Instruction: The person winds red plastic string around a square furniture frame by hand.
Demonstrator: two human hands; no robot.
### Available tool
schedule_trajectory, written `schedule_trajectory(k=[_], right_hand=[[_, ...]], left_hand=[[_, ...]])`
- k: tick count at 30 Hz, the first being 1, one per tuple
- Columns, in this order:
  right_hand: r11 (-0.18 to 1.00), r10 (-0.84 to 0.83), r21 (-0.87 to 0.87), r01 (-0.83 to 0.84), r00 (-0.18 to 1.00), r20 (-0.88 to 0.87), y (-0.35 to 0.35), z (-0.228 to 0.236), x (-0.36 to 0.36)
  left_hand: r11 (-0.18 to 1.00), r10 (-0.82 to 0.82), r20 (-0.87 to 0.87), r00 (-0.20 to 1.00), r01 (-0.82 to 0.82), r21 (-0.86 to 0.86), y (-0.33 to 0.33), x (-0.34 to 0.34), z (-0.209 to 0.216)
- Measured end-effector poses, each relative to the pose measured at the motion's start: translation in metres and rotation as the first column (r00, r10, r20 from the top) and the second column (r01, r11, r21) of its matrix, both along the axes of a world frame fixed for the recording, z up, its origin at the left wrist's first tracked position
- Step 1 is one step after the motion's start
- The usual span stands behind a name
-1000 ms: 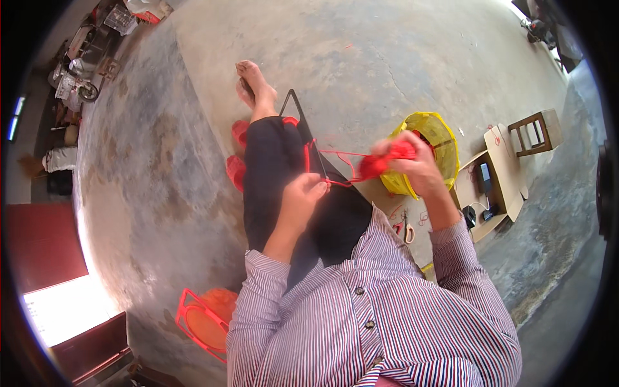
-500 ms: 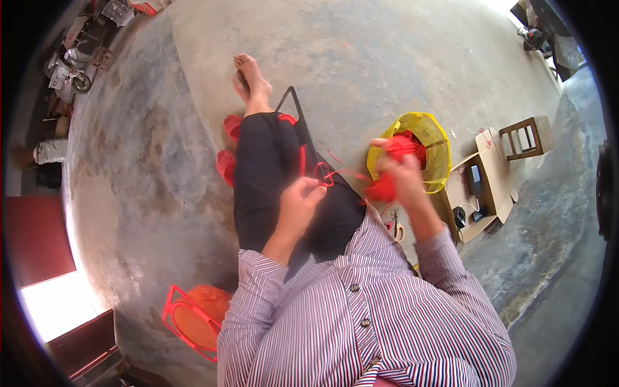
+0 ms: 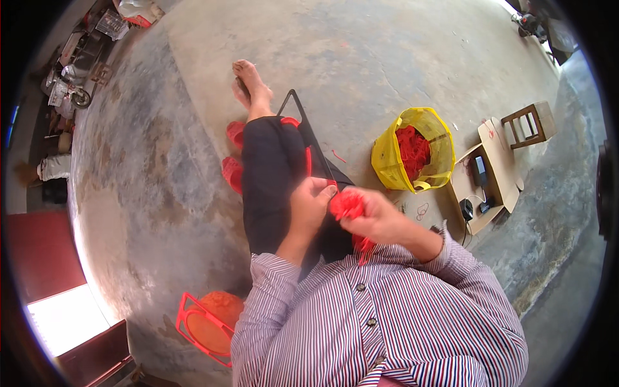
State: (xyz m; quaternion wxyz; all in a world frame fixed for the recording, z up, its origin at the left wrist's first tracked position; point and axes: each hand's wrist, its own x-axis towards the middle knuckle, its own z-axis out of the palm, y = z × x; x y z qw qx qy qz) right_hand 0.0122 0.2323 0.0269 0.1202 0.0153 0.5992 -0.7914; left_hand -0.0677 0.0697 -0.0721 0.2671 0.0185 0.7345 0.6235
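Above my lap, my right hand is closed around a bundle of red cord, with loose ends hanging below toward the shirt. My left hand pinches a piece of red cord at its fingertips, just left of the bundle and almost touching it. The fingers cover most of that piece. A dark metal frame leans against my legs, with red parts on it. Beyond my right hand, a yellow basket stands on the floor, holding a heap of red cord.
An open cardboard box with black devices and a cable lies right of the basket, near a small wooden stool. Red slippers lie left of my legs. A red plastic chair stands at the lower left.
My right hand has come left and nearer, from over the yellow basket to beside my left hand, bringing the red bundle. The red loop at my left fingertips is now mostly hidden.
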Motion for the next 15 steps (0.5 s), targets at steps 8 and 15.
schedule_trajectory(k=[8,15], right_hand=[[0.967,-0.014,-0.254,0.018,1.0,0.018,0.039,0.047,-0.011],[0.548,0.209,0.833,0.073,0.953,-0.221,0.052,-0.049,-0.062]], left_hand=[[0.997,-0.066,-0.568,0.821,0.032,-0.07,0.021,-0.002,0.07],[0.993,0.114,0.181,0.977,-0.115,-0.005,0.002,-0.048,0.032]])
